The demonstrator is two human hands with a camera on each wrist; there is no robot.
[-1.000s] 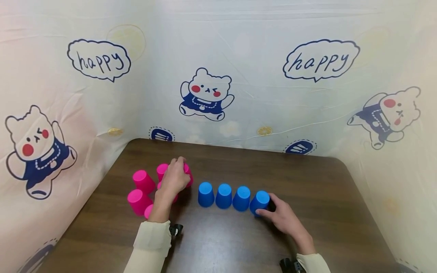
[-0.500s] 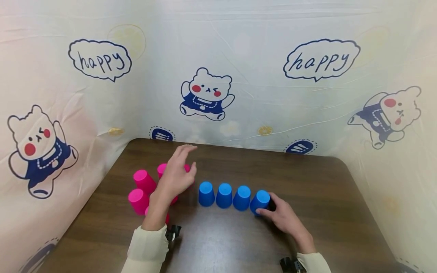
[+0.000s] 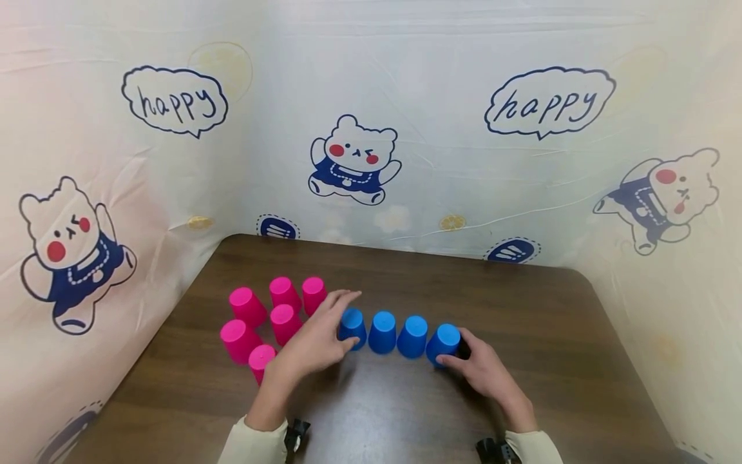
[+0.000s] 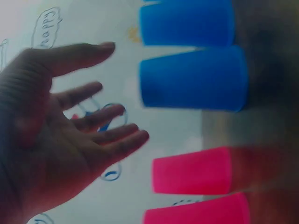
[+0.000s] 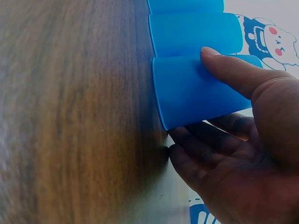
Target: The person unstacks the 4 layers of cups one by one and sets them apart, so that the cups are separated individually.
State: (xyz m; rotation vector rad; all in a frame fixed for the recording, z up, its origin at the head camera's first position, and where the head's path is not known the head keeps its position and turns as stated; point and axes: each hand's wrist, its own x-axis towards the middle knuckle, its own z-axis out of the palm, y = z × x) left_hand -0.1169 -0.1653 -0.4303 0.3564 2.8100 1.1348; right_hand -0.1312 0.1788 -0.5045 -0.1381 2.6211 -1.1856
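Note:
Several blue cups stand upside down in a row on the table. My left hand [image 3: 315,341], fingers spread, hovers by the leftmost blue cup [image 3: 352,322]; in the left wrist view a gap separates the hand [image 4: 88,121] from the nearest blue cup [image 4: 194,79]. At the row's other end, my right hand [image 3: 487,370] holds the rightmost blue cup [image 3: 442,341]. The right wrist view has the thumb [image 5: 229,70] on one side of that blue cup [image 5: 196,98] and the fingers along the opposite side.
Several upside-down pink cups, among them a front one [image 3: 262,356] beside my left wrist and a back one [image 3: 313,293], stand loosely grouped on the left. The brown wooden table [image 3: 406,412] ends at a printed curtain [image 3: 435,174] behind.
My left hand has left the pink cups at the back, lifted, and come forward and right to the leftmost blue cup. My right hand has stayed on its cup.

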